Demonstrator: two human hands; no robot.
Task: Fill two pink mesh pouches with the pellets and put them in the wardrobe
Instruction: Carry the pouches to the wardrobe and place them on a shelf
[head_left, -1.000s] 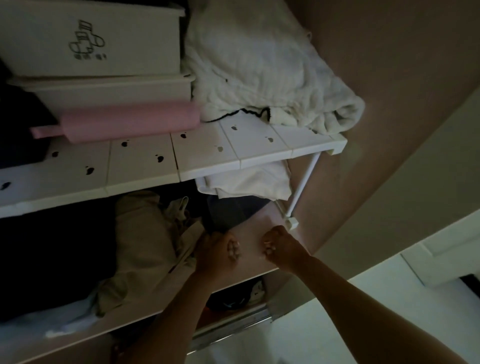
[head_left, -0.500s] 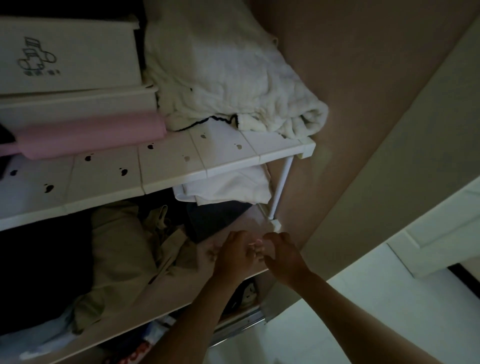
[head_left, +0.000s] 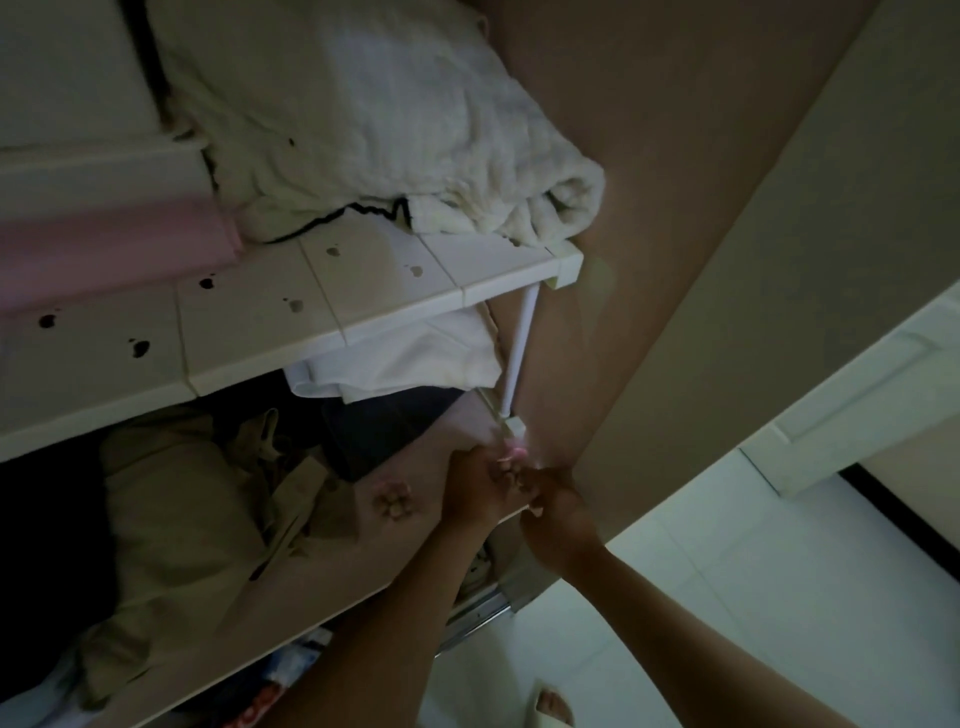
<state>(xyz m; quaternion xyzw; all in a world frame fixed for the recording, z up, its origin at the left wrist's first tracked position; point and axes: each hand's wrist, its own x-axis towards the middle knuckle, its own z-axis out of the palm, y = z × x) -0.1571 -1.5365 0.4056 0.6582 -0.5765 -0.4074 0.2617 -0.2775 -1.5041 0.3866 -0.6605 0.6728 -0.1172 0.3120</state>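
Observation:
The wardrobe is dim. One pink mesh pouch (head_left: 393, 500) filled with brownish pellets lies free on the lower wooden shelf (head_left: 332, 566), just left of my left hand (head_left: 480, 491). A second pink mesh pouch (head_left: 511, 462) sits at the shelf's right end, below the foot of the white rack leg (head_left: 517, 358). My left hand and my right hand (head_left: 553, 501) meet there, fingers of both closed on this pouch. Most of it is hidden by the fingers.
A white slatted rack shelf (head_left: 322, 306) spans above, carrying a folded white blanket (head_left: 395, 130), a pink roll (head_left: 104, 244) and white boxes (head_left: 72, 104). Beige clothes (head_left: 182, 509) and dark fabric fill the lower shelf's left. The brown wardrobe side wall (head_left: 649, 208) stands right.
A second ago each hand held a pouch. The left hand's pouch now lies on the lower shelf, and both hands have come together on the other pouch at the right end.

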